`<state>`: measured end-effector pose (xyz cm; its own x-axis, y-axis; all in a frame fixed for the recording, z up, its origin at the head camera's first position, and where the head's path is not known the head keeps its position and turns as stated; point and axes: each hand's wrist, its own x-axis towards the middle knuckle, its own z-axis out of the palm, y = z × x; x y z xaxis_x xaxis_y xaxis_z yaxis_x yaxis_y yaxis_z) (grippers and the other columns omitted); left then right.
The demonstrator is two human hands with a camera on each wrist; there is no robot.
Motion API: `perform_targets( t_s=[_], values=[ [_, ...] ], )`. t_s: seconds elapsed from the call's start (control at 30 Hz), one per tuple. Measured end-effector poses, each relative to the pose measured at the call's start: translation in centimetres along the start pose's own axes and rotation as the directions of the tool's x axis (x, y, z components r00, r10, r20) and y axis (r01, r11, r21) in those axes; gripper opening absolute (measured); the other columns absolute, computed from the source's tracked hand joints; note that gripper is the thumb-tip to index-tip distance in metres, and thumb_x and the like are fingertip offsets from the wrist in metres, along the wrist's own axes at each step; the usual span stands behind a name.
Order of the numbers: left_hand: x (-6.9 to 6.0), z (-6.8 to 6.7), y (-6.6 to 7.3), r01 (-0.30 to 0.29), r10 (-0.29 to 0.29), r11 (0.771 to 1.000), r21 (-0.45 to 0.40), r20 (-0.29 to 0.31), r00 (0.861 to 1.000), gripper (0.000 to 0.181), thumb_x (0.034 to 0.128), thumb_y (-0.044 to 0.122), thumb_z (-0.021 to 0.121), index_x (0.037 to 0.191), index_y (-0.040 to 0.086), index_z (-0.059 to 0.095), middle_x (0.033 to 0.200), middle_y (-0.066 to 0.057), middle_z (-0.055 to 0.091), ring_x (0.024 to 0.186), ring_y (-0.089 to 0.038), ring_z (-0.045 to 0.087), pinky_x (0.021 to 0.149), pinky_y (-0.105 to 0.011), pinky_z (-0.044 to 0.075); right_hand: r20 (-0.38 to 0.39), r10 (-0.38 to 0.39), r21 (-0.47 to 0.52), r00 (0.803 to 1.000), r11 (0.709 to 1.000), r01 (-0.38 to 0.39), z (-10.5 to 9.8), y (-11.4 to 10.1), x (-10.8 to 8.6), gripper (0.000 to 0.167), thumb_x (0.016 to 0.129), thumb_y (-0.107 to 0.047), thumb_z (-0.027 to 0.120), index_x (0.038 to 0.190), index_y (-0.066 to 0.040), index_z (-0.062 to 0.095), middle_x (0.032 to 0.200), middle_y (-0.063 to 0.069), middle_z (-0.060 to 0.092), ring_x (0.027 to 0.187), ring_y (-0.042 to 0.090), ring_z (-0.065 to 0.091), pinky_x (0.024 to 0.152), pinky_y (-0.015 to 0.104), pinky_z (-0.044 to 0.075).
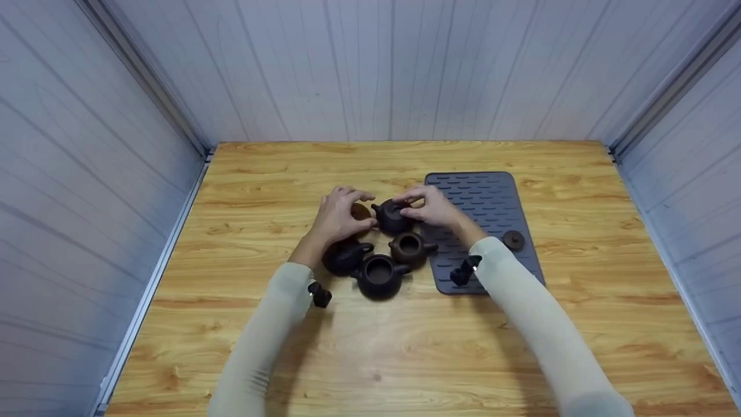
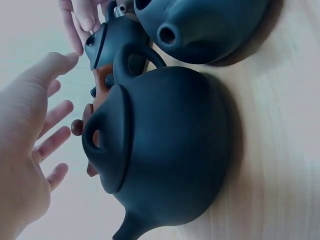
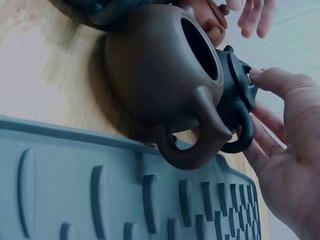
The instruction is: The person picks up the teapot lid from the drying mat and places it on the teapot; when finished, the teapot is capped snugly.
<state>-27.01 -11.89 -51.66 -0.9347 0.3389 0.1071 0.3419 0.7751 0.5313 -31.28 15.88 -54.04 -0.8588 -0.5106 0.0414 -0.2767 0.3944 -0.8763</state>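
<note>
My right hand [image 1: 431,209] is at the small black teapot [image 1: 393,225], thumb and fingers pinching the knob of its lid [image 3: 239,80]. The lid sits on the pot. My left hand [image 1: 336,217] hovers around the reddish-brown teapot [image 1: 360,212], fingers spread and apart from it in the left wrist view. Under the left wrist stands a larger black teapot [image 2: 175,145] with its lid on. A brown teapot [image 3: 145,65] without a lid stands nearer, its handle toward the mat. In front of it is an uncovered black teapot [image 1: 379,291].
A grey ridged mat [image 1: 474,200] lies right of the teapots on the wooden table [image 1: 231,324]. A round brown lid [image 1: 513,240] rests on the mat, near the right sleeve. Pale panel walls [image 1: 370,69] enclose the table at the back and sides.
</note>
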Motion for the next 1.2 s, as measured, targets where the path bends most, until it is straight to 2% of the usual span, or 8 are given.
perform_targets(
  t_s=[0.2, 0.3, 0.4, 0.57, 0.77, 0.87, 1.0, 1.2],
  values=[
    [-0.9, -0.2, 0.5, -0.029, 0.028, 0.997, -0.069, -0.006, 1.0, 0.05, 0.0945, 0.031, 0.092, 0.14, 0.017, 0.078, 0.139, -0.012, 0.078, 0.135, -0.039, 0.067, 0.118, -0.063, 0.046, 0.003, -0.012, 0.012, 1.0, 1.0, 0.012, -0.2, -0.1, -0.3, 0.033, 0.103, -0.005, 0.08, 0.136, 0.002, 0.079, 0.139, 0.029, 0.075, 0.133, 0.043, 0.068, 0.109, 0.049, 0.059],
    [-1.2, -0.3, 0.9, -0.046, 0.047, 0.991, -0.126, 0.01, 0.999, 0.048, 0.0956, 0.026, 0.091, 0.14, 0.014, 0.077, 0.133, -0.013, 0.081, 0.125, -0.037, 0.073, 0.115, -0.06, 0.053, 0.005, -0.023, 0.039, 1.0, 0.999, 0.023, -0.3, -0.2, -0.4, 0.033, 0.103, -0.004, 0.08, 0.135, 0.004, 0.079, 0.142, 0.03, 0.073, 0.135, 0.043, 0.065, 0.113, 0.054, 0.059],
    [-1.5, -0.4, 1.3, -0.057, 0.066, 0.982, -0.177, 0.045, 0.997, 0.048, 0.0965, 0.023, 0.09, 0.14, 0.011, 0.076, 0.127, -0.016, 0.084, 0.113, -0.036, 0.078, 0.105, -0.056, 0.059, 0.015, -0.034, 0.07, 0.999, 0.997, 0.033, -0.4, -0.1, -0.4, 0.034, 0.103, -0.001, 0.079, 0.136, 0.006, 0.077, 0.145, 0.032, 0.07, 0.137, 0.044, 0.062, 0.117, 0.063, 0.056],
    [-1.8, -0.1, 1.7, -0.047, 0.08, 0.97, -0.238, 0.128, 0.989, 0.053, 0.0971, 0.022, 0.09, 0.146, 0.01, 0.073, 0.13, -0.018, 0.084, 0.112, -0.033, 0.082, 0.104, -0.051, 0.064, 0.031, -0.032, 0.067, 0.999, 0.997, 0.03, -0.6, -0.2, -0.6, 0.034, 0.104, -0.003, 0.079, 0.137, 0.004, 0.078, 0.148, 0.032, 0.068, 0.141, 0.045, 0.059, 0.118, 0.064, 0.054],
    [-2.0, 0.7, 1.8, -0.08, 0.127, 0.969, -0.232, 0.196, 0.972, 0.06, 0.0973, 0.026, 0.09, 0.151, 0.009, 0.07, 0.134, -0.02, 0.083, 0.123, -0.036, 0.081, 0.108, -0.051, 0.064, 0.043, -0.039, 0.005, 0.998, 0.999, 0.038, -1.1, -0.3, -1.0, 0.035, 0.105, -0.006, 0.078, 0.14, 0.0, 0.078, 0.15, 0.028, 0.068, 0.142, 0.045, 0.059, 0.109, 0.055, 0.053],
    [-2.1, 1.0, 2.0, -0.082, 0.132, 0.974, -0.214, 0.234, 0.963, 0.064, 0.0982, 0.031, 0.089, 0.155, 0.011, 0.067, 0.136, -0.02, 0.082, 0.122, -0.036, 0.082, 0.111, -0.052, 0.062, 0.044, -0.047, 0.005, 0.998, 0.999, 0.046, -1.2, -0.2, -1.1, 0.034, 0.105, -0.004, 0.077, 0.139, 0.001, 0.078, 0.15, 0.029, 0.068, 0.143, 0.046, 0.059, 0.111, 0.059, 0.052],
    [-2.0, 1.5, 2.2, -0.061, 0.112, 0.98, -0.187, 0.279, 0.954, 0.066, 0.1008, 0.036, 0.087, 0.16, 0.016, 0.064, 0.14, -0.019, 0.08, 0.121, -0.036, 0.082, 0.113, -0.053, 0.061, 0.054, -0.049, 0.032, 0.997, 0.998, 0.048, -1.4, -0.2, -1.2, 0.034, 0.105, -0.002, 0.076, 0.139, 0.003, 0.077, 0.152, 0.032, 0.067, 0.147, 0.049, 0.058, 0.123, 0.068, 0.049],
    [-1.8, 2.3, 2.5, -0.052, 0.11, 0.981, -0.19, 0.314, 0.943, 0.066, 0.1027, 0.037, 0.085, 0.161, 0.017, 0.063, 0.141, -0.019, 0.08, 0.124, -0.034, 0.081, 0.112, -0.051, 0.062, 0.063, -0.043, 0.024, 0.997, 0.999, 0.042, -1.8, -0.2, -1.6, 0.035, 0.105, -0.002, 0.076, 0.14, 0.001, 0.077, 0.154, 0.029, 0.067, 0.146, 0.047, 0.06, 0.119, 0.067, 0.052]
  ],
)
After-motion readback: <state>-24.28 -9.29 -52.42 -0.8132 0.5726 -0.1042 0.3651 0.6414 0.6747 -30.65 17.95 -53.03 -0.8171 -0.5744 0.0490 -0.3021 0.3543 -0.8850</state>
